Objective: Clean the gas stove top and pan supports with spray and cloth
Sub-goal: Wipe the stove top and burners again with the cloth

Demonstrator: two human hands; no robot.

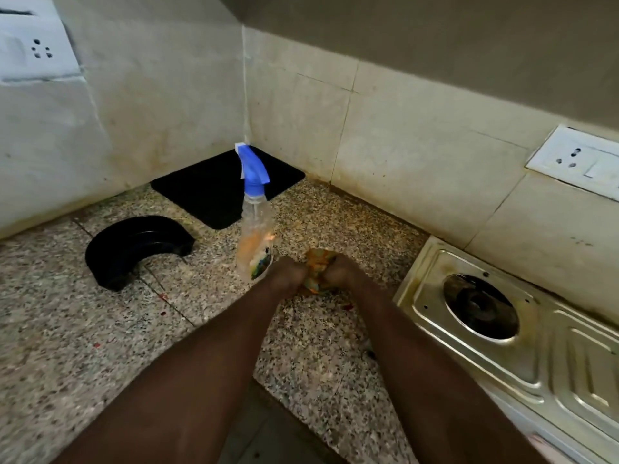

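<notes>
Two bare forearms reach in from the near edge, and both hands meet just right of the spray bottle (256, 236). The left hand (288, 272) and right hand (345, 271) are each fisted round one bunched cloth (318, 262), orange and patterned. Most of it is buried between the knuckles, and the fingers themselves are out of sight. The left fist overlaps the bottle's base, and I cannot tell whether they touch.

One bottle stands upright on the speckled counter (83, 329), its long axis vertical. Its blue trigger head aims its white tip away towards the wall corner. The clear body is blurred and its label unreadable.

Well right of the bottle lies one steel stove (542, 370), cut off by the frame's right and lower edges. It runs lengthwise from near the wall towards the near right, with a single burner opening (480, 306) showing.

Left of the bottle sits one curved black piece (134, 246), hard to identify. Behind the bottle one black mat (201, 192) fills the corner. Two wall sockets show: one (37, 45) far up to the left, smeared, and one (579, 159) to the right, clipped.
</notes>
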